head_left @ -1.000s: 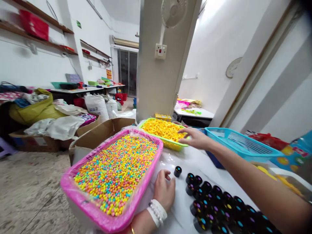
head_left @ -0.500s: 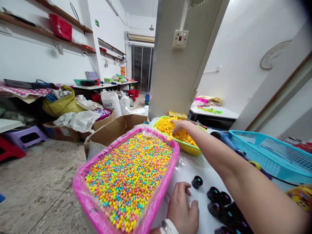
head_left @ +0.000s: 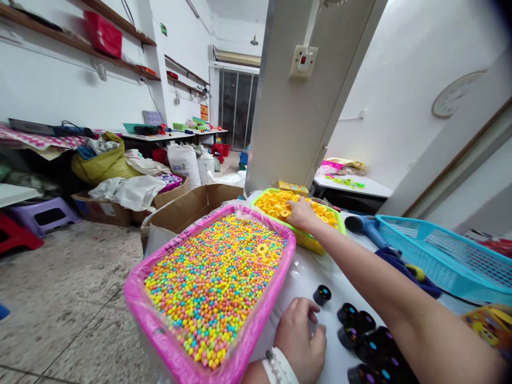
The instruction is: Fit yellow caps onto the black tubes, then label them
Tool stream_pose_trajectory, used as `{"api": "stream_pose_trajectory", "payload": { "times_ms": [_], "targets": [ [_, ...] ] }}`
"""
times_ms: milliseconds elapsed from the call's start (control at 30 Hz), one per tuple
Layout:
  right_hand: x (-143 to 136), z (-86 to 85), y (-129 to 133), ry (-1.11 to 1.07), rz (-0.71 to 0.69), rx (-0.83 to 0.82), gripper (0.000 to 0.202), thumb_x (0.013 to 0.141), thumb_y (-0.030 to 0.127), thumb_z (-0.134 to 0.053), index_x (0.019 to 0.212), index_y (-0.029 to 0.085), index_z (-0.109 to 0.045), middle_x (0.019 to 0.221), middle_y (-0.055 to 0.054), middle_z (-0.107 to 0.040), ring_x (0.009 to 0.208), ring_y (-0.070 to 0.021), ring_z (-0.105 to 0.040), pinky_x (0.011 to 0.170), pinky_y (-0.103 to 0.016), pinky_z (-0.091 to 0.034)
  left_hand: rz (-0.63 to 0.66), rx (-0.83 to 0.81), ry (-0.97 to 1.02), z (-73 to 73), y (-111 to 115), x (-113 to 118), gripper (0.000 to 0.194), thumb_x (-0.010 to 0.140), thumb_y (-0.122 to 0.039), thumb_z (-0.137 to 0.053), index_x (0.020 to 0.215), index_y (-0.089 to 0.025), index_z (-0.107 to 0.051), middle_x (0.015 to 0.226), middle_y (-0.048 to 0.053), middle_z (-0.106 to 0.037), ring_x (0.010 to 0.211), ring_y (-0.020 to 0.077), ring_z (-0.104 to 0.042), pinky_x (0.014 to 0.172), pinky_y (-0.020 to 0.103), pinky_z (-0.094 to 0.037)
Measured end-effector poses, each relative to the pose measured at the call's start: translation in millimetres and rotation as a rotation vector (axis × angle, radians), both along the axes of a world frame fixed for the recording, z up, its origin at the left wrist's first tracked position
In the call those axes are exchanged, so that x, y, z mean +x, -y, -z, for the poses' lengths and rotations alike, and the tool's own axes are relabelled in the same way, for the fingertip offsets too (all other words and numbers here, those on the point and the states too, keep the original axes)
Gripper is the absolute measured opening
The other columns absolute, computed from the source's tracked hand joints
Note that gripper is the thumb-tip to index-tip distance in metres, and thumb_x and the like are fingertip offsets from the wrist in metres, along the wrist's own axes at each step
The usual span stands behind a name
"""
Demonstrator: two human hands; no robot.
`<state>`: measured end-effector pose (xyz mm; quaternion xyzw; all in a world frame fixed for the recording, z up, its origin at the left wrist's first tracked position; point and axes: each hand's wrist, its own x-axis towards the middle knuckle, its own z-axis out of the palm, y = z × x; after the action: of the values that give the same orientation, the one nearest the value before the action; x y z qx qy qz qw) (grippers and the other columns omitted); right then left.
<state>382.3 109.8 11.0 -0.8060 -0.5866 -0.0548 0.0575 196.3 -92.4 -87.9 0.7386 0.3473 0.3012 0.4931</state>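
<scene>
My right hand (head_left: 303, 214) reaches over the lime-green basket (head_left: 342, 223), its fingers apart and touching the heap of yellow rings (head_left: 272, 200). Its fingertips are partly lost among the rings. One loose yellow ring (head_left: 262, 249) lies on the small multicoloured balls (head_left: 216, 288) that fill a plastic-lined pink tub (head_left: 134, 298). Beside this tub my left hand (head_left: 300, 336) rests on the white table, loosely curled, thumb apart from the fingers, with nothing seen in it. Just beyond its fingers stands a small black round piece (head_left: 322, 294) with a blue centre.
Several more black round pieces (head_left: 372, 346) are grouped under my right forearm. A blue tool (head_left: 366, 226) and a blue mesh basket (head_left: 448, 258) are at the right. Behind the pink tub stands an open cardboard box (head_left: 188, 208); a pillar (head_left: 296, 122) rises behind the green basket.
The yellow ring that was by my right fingers at the tub's edge now lies on the balls. My right hand has shifted right and down over the heap. My left hand stays nearly still.
</scene>
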Motion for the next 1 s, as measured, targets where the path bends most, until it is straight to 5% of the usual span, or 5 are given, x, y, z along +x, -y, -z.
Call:
{"api": "stream_pose_trajectory", "payload": {
  "times_ms": [233, 500, 667, 833, 1000],
  "targets": [
    [14, -1.6, 3, -0.077, -0.008, 0.118, 0.034, 0.093, 0.037, -0.059, 0.121, 0.018, -0.06, 0.127, -0.01, -0.058, 0.11, -0.0241, -0.059, 0.094, -0.045, -0.048, -0.014, 0.008, 0.021, -2.9, -2, 0, 0.024, 0.071, -0.01, -0.055, 0.093, -0.018, -0.06, 0.089, 0.006, -0.063, 0.081, 0.0205, -0.057, 0.077, 0.035, -0.045],
    [26, -9.7, 10, -0.236, 0.093, 0.265, 0.029, 0.094, 0.033, -0.059, 0.118, 0.017, -0.061, 0.122, -0.008, -0.061, 0.105, -0.0221, -0.062, 0.089, -0.043, -0.053, 0.008, 0.07, 0.079, -5.5, -1, -2, 0.021, 0.074, -0.012, -0.055, 0.094, -0.017, -0.06, 0.089, 0.005, -0.064, 0.067, 0.0158, -0.056, 0.065, 0.03, -0.046],
    [18, -31.4, 30, -0.399, 0.18, 0.4, 0.024, 0.093, 0.033, -0.06, 0.109, 0.016, -0.064, 0.115, -0.008, -0.065, 0.102, -0.0212, -0.063, 0.088, -0.042, -0.053, 0.072, 0.232, 0.161, -16.6, 6, -10, 0.017, 0.078, -0.013, -0.053, 0.09, -0.017, -0.064, 0.081, 0.004, -0.066, 0.061, 0.0131, -0.055, 0.059, 0.026, -0.044],
    [-8, -52.7, 86, -0.667, 0.115, 0.449, 0.024, 0.081, 0.03, -0.06, 0.098, 0.016, -0.067, 0.089, -0.007, -0.071, 0.08, -0.02, -0.067, 0.069, -0.03, -0.054, 0.358, 0.565, 0.315, -20.4, 22, -22, 0.011, 0.079, -0.022, -0.054, 0.076, -0.019, -0.064, 0.069, 0.003, -0.066, 0.061, 0.0129, -0.059, 0.054, 0.024, -0.042],
    [-65, -28.0, 183, -0.972, 0.073, 0.297, 0.024, 0.07, 0.035, -0.066, 0.087, 0.018, -0.063, 0.073, -0.004, -0.069, 0.061, -0.0165, -0.064, 0.051, -0.025, -0.049, 0.527, 0.804, 0.254, -17.3, 37, -31, 0.024, 0.078, -0.035, -0.056, 0.058, -0.021, -0.057, 0.056, 0.001, -0.059, 0.053, 0.0128, -0.056, 0.045, 0.027, -0.035]
  ]
}}
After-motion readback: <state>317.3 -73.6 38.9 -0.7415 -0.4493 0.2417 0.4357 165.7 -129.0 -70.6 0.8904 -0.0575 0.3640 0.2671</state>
